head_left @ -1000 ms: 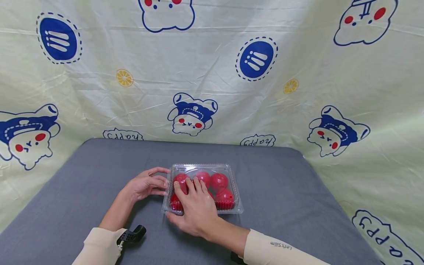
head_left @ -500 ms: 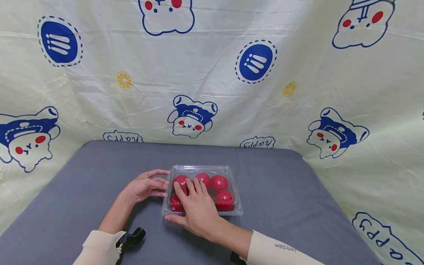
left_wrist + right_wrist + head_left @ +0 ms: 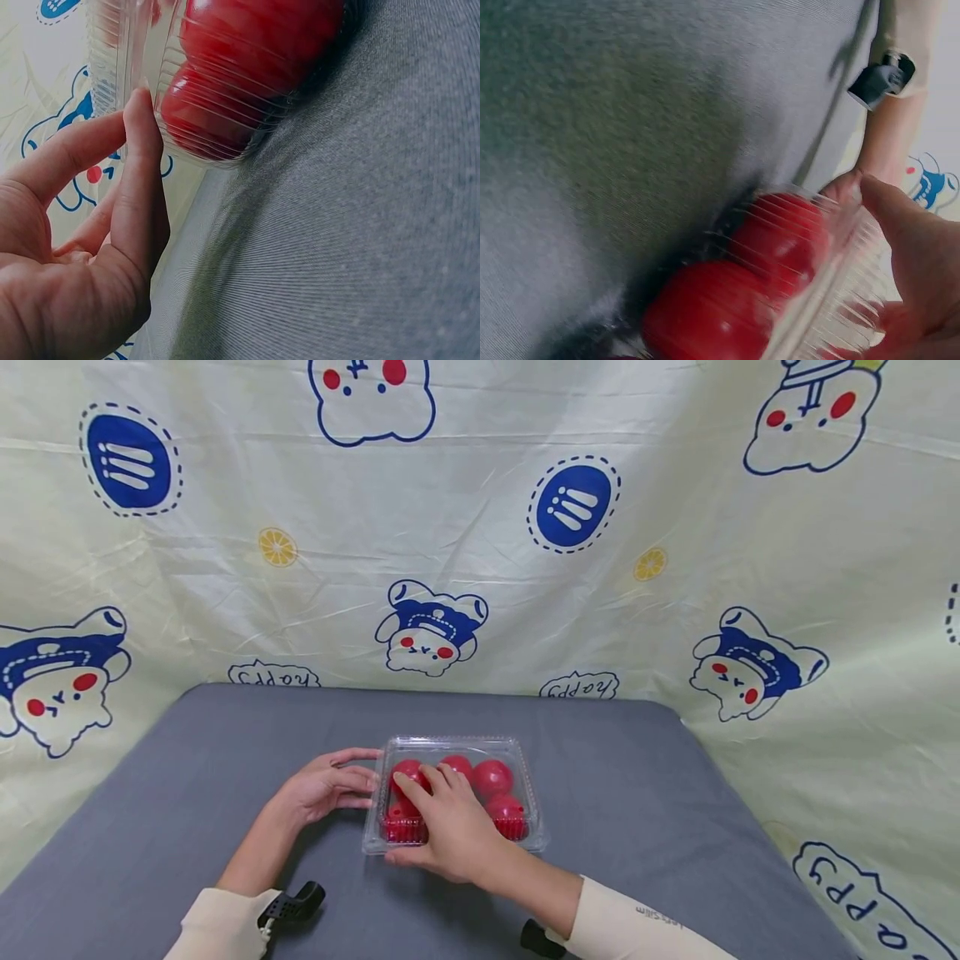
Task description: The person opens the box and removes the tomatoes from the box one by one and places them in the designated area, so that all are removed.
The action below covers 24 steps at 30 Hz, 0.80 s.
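A clear plastic clamshell box [image 3: 480, 745] full of glossy, round red fruits [image 3: 492, 777] sits on the grey cloth, lid down. At its left side, my left hand [image 3: 322, 785] holds the rim, and in the left wrist view its fingertips come together at the ribbed edge [image 3: 124, 67]. From the right, my right hand [image 3: 461, 835] lies over the lid with bent fingers on top, hiding some fruit. Its thumb [image 3: 889, 206] is against the front rim in the right wrist view, where two red fruits [image 3: 712, 311] show through the wall.
A grey cloth [image 3: 615, 810] covers the table under the box. Behind and beside the table hangs a pale curtain [image 3: 480, 527] printed with cartoon bears. Each sleeve has a black strap-on device [image 3: 300, 902] near the wrist.
My right fingers have bent more on the lid, and the thumb has slid slightly right along the front rim. My left hand keeps its place at the box's left side.
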{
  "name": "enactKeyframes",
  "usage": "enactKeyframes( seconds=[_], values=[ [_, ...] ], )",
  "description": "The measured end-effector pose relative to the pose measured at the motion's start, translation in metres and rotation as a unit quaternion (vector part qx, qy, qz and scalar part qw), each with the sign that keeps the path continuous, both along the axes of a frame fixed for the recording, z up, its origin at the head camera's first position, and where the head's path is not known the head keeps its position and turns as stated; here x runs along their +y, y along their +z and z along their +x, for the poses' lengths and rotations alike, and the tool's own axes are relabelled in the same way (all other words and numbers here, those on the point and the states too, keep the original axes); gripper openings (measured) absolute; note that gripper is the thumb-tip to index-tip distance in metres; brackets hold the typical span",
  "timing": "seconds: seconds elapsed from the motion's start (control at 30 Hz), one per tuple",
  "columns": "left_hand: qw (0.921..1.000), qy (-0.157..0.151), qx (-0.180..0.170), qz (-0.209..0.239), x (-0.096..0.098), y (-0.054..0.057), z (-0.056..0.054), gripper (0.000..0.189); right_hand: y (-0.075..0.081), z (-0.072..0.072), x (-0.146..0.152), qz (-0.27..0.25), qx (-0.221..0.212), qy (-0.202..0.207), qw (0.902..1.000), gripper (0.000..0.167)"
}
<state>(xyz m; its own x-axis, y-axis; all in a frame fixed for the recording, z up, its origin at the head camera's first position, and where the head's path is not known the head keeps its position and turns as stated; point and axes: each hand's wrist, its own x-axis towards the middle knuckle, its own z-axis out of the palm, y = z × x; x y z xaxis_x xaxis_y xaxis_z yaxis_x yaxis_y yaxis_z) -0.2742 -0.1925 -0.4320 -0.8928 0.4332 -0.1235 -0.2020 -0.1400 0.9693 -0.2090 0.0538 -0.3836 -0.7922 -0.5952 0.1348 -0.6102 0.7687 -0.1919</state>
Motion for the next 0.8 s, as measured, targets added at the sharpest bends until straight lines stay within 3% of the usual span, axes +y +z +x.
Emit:
enactKeyframes(
  seconds=[0.2, 0.8],
  values=[
    [1.0, 0.003, -0.004, 0.003, 0.001, -0.002, 0.0, 0.053, 0.006, -0.003, 0.006, -0.02, -0.048, -0.001, 0.9986, 0.095],
    [0.9999, 0.01, -0.006, 0.002, 0.001, 0.002, 0.001, 0.055, 0.023, -0.004, 0.046, -0.051, -0.06, -0.025, 0.9966, 0.089]
  ],
)
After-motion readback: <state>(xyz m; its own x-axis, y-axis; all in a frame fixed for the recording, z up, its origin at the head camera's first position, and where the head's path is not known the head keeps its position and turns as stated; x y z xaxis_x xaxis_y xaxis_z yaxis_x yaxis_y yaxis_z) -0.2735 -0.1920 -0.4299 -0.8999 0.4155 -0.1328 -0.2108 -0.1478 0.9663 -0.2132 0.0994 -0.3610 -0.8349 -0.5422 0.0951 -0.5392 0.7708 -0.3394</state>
